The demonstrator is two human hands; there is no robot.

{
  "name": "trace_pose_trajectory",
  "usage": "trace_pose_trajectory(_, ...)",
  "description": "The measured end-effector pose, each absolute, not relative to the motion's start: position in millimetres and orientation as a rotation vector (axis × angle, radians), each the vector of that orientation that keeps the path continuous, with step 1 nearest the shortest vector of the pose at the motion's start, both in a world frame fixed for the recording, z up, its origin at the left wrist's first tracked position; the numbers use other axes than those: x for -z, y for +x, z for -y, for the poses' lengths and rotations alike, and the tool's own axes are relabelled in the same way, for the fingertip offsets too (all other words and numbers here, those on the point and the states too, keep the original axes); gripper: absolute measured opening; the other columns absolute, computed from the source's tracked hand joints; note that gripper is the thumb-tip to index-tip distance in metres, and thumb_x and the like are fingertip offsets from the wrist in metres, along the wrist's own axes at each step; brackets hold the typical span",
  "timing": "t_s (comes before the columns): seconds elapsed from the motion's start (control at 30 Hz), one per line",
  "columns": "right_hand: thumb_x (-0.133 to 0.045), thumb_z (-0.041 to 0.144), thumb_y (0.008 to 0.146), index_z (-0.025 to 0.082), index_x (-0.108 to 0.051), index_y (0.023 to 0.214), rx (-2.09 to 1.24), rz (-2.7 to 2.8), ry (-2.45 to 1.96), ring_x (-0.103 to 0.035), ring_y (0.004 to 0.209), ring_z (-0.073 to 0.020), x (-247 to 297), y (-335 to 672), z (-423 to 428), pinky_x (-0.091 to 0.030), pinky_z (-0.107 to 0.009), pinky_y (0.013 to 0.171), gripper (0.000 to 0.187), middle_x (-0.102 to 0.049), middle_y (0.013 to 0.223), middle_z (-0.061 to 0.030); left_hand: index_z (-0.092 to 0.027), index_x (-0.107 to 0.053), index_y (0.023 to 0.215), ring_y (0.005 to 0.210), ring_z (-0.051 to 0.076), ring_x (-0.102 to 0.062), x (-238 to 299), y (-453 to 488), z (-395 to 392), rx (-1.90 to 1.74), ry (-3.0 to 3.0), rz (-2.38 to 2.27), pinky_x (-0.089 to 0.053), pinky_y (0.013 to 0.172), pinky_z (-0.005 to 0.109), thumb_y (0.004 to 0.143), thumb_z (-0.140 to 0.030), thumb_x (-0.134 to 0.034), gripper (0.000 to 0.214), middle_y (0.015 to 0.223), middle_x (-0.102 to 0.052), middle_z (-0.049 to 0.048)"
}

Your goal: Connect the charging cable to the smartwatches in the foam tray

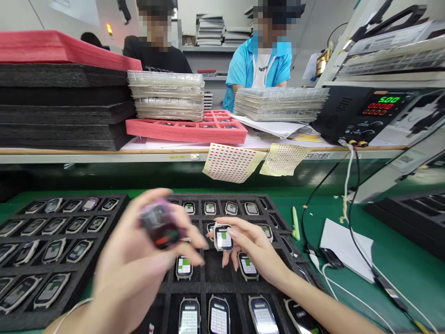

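My left hand (pixel 128 260) is closed around a dark smartwatch body with a purple edge (pixel 162 225), both smeared by motion. It is raised over the left part of the middle black foam tray (pixel 213 266). In my right hand (pixel 255 248) a silver smartwatch body (pixel 223 237) is pinched between thumb and fingers, its screen lit white and green. That watch is above the tray, beside a bare compartment. Several other watch bodies with lit screens lie in the tray's compartments, among them one (pixel 248 266) just below my right hand.
Another foam tray of watches (pixel 54 250) lies at the left. A power supply (pixel 368 113), stacked clear trays (pixel 167 95) and a pink foam tray (pixel 187 132) stand on the shelf. Cables (pixel 351 227) and a white pad (pixel 347 248) are at the right. Two people sit behind the shelf.
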State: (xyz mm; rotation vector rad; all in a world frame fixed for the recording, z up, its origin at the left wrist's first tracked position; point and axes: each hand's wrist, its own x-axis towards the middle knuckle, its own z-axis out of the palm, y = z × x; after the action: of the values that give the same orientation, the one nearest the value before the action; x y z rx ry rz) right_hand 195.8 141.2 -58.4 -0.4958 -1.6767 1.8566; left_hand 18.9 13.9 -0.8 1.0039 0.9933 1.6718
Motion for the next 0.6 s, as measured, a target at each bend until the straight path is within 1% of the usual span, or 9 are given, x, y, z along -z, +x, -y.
trace_pose_trajectory(0.1,-0.056,0.029,0.091,0.015,-0.058,0.114,-1.838,1.660,-0.513,-0.066,0.049,-0.0140,57,195,-142,-0.048,-0.016,0.038,0.027,-0.069,0.077,-0.0059,-0.018,-0.049,0.121,0.084,0.021,-0.065,7,27,-31,-1.473,0.860,-0.863,-0.054,0.079,0.035,0.077,-0.014,-0.068,0.048,0.094,-0.062,0.0066)
trace_pose_trajectory(0.2,-0.057,0.028,0.090,0.015,-0.059,0.114,-1.828,1.668,-0.520,-0.064,0.047,-0.0135,57,195,-144,-0.048,-0.015,0.037,0.027,-0.066,0.067,-0.0032,-0.016,-0.047,0.121,0.078,0.018,-0.065,23,33,-47,-1.389,0.830,-0.822,-0.055,0.076,0.033,0.079,-0.012,-0.066,0.046,0.088,-0.061,0.0054)
trace_pose_trajectory(0.27,-0.057,0.029,0.090,0.015,-0.059,0.115,-1.826,1.670,-0.528,-0.064,0.047,-0.0139,57,196,-144,-0.048,-0.016,0.038,0.028,-0.066,0.066,-0.0033,-0.017,-0.046,0.121,0.078,0.019,-0.065,33,35,-51,-1.404,0.891,-0.800,-0.055,0.076,0.034,0.080,-0.012,-0.065,0.046,0.087,-0.061,0.0049)
trace_pose_trajectory(0.4,-0.057,0.029,0.090,0.015,-0.058,0.116,-1.822,1.666,-0.543,-0.065,0.048,-0.0152,57,197,-145,-0.049,-0.017,0.038,0.030,-0.067,0.071,-0.0042,-0.019,-0.044,0.127,0.092,0.023,-0.064,44,35,-50,-1.449,0.940,-0.694,-0.052,0.086,0.039,0.080,-0.010,-0.063,0.051,0.095,-0.063,0.0075)
trace_pose_trajectory(0.47,-0.057,0.029,0.090,0.015,-0.059,0.115,-1.813,1.678,-0.548,-0.065,0.048,-0.0152,57,198,-145,-0.048,-0.017,0.038,0.029,-0.067,0.070,-0.0041,-0.020,-0.042,0.130,0.097,0.024,-0.062,46,34,-49,-1.446,0.945,-0.636,-0.051,0.088,0.041,0.082,-0.011,-0.061,0.052,0.098,-0.063,0.0087)
trace_pose_trajectory(0.6,-0.057,0.028,0.090,0.016,-0.059,0.115,-1.800,1.691,-0.550,-0.065,0.047,-0.0142,57,198,-146,-0.049,-0.016,0.039,0.027,-0.066,0.068,-0.0035,-0.020,-0.039,0.134,0.094,0.024,-0.063,45,34,-51,-1.454,0.939,-0.638,-0.053,0.084,0.040,0.088,-0.015,-0.055,0.049,0.098,-0.063,0.0094)
